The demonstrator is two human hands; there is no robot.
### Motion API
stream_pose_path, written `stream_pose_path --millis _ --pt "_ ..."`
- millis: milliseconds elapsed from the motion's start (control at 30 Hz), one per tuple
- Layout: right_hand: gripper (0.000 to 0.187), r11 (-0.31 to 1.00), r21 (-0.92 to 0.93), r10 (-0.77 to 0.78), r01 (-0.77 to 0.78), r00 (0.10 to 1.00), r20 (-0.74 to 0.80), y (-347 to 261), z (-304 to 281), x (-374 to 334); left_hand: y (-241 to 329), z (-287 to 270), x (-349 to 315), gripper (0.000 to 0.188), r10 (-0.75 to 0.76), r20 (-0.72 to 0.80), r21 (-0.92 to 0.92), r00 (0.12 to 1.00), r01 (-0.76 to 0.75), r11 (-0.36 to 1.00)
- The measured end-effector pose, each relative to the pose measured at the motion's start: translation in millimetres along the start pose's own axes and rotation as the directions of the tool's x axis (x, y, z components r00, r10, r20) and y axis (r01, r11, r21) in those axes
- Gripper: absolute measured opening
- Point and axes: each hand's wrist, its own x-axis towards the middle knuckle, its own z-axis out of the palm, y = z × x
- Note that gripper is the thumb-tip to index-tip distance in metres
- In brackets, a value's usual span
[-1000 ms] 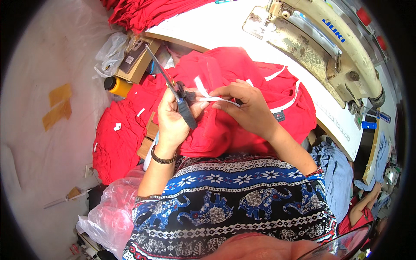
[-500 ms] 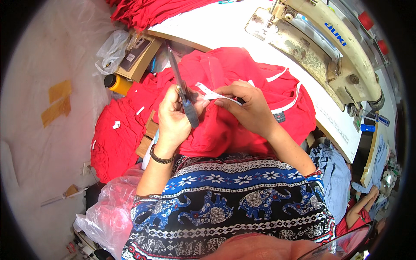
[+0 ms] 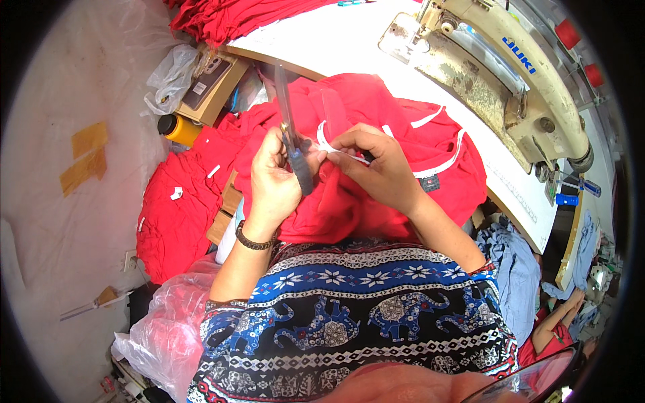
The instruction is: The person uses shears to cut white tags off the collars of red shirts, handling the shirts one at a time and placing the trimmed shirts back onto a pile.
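Note:
A red garment (image 3: 359, 97) with white tape edging is bunched over my lap and against the table edge. My left hand (image 3: 274, 188) is closed around a pair of scissors (image 3: 302, 172), whose long blades point up and away. Its fingertips meet the garment close to my right hand. With thumb and forefinger pressed together, my right hand (image 3: 384, 168) pinches a narrow white tape (image 3: 322, 134); the tape's free end curls upward between the hands. A small dark label (image 3: 430, 183) shows on the cloth beside my right wrist.
A sewing machine (image 3: 497, 80) stands on the white table (image 3: 322, 41) at the far right. More red garments (image 3: 178, 208) lie at left, near a yellow bottle (image 3: 180, 129) and a cardboard box (image 3: 225, 91). Blue cloth (image 3: 510, 269) hangs at right; another person's arm (image 3: 557, 322) shows beyond it.
The scissors have turned more upright, their tips swinging right. The tape's free end, which pointed left, now curls upward. Both hands have stayed close together, with the left shifted slightly right.

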Motion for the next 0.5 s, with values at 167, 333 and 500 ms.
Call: stream_pose_path --millis 167,333,500 --pt "0.009 0.87 0.391 0.292 -0.301 0.953 0.084 5.3 -2.1 2.6 5.1 -21.2 -3.0 0.029 -0.037 0.043 -0.032 0.998 0.039 0.999" --pt "0.01 0.66 0.645 0.402 -0.386 0.906 0.132 22.9 -9.3 7.7 41.3 -69.6 -4.2 0.021 -0.232 0.18 0.458 0.956 0.127 0.88" --pt "0.014 0.699 0.605 0.39 -0.381 0.912 0.124 10.0 -5.6 6.3 66.1 -82.4 -19.5 0.02 -0.272 0.37 0.738 0.888 -0.103 0.667"
